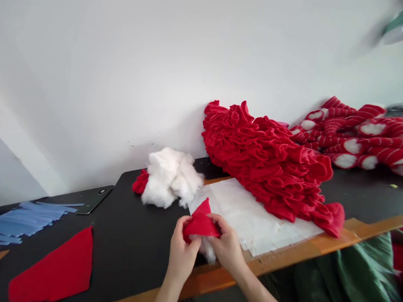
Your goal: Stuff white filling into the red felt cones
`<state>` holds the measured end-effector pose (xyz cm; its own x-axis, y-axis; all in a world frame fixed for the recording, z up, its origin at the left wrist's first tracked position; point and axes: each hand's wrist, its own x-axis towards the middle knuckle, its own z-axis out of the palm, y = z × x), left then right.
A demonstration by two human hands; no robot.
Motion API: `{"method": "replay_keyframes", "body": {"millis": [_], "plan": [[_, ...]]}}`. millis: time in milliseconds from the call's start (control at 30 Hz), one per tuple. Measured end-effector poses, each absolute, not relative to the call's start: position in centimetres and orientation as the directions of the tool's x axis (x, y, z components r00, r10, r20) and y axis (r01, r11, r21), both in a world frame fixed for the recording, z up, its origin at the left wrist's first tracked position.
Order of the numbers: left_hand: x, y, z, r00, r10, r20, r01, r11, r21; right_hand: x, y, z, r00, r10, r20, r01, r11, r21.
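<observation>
My left hand (181, 252) and my right hand (228, 249) together hold a small red felt cone (200, 224) above the front edge of the black worktable (130, 251). White stuffing (206, 249) bulges from the cone's lower end, close to my right hand. Behind my hands lie white translucent sheets (248, 215). A loose heap of white stuffing (170, 178) sits to the left of them, and a large pile of red felt pieces (265, 166) rests partly on them.
Red-and-white striped stuffed pieces (362, 136) lie heaped against the wall at right. Blue strips (23, 222) and a flat red felt piece (56, 267) lie at left. A dark tablet-like slab (92, 199) sits at the back. Green cloth (350, 283) hangs below the table's wooden edge.
</observation>
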<state>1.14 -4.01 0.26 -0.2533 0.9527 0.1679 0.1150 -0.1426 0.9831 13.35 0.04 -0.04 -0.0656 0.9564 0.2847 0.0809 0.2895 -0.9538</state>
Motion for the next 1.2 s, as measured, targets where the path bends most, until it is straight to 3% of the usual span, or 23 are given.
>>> {"method": "replay_keyframes", "body": {"millis": [133,233,367,500,667,733,967,1067,1200], "plan": [[1.5,-3.1,-0.1,-0.271,0.928,0.257,0.449,-0.115,0.886,13.5,0.2,-0.3,-0.006,0.935,0.354,0.215,0.347,-0.913],[1.7,-2.6,-0.4,-0.372,0.886,0.277,0.54,-0.037,0.841,14.3,1.5,-0.9,0.062,0.927,0.37,0.283,0.339,-0.897],[1.5,-2.2,-0.5,-0.414,0.876,0.247,0.517,0.003,0.856,14.4,1.6,-1.7,0.008,0.933,0.36,0.246,0.347,-0.905],[1.6,-2.9,-0.7,-0.395,0.89,0.228,0.449,-0.029,0.893,14.1,0.0,-2.5,-0.134,0.957,0.258,0.062,0.268,-0.961],[2.2,-4.8,-0.8,-0.109,0.989,0.103,0.193,-0.08,0.978,14.2,-0.2,-3.0,-0.041,0.988,0.149,0.062,0.151,-0.987],[2.6,-5.3,-0.6,-0.097,0.99,0.102,0.24,-0.076,0.968,13.9,-0.1,-2.8,0.006,0.989,0.147,0.069,0.147,-0.987],[2.8,-4.4,-1.1,-0.333,0.914,0.233,0.526,-0.025,0.85,12.6,-1.8,-2.8,0.024,0.985,0.17,-0.005,0.17,-0.985],[1.9,-3.8,-1.4,-0.397,0.893,0.213,0.538,0.039,0.842,13.5,-1.6,-2.9,0.04,0.978,0.202,0.023,0.202,-0.979],[1.5,-4.3,-0.9,-0.291,0.946,0.146,0.406,-0.016,0.914,14.7,-1.0,-3.0,0.006,0.983,0.182,0.033,0.182,-0.983]]}}
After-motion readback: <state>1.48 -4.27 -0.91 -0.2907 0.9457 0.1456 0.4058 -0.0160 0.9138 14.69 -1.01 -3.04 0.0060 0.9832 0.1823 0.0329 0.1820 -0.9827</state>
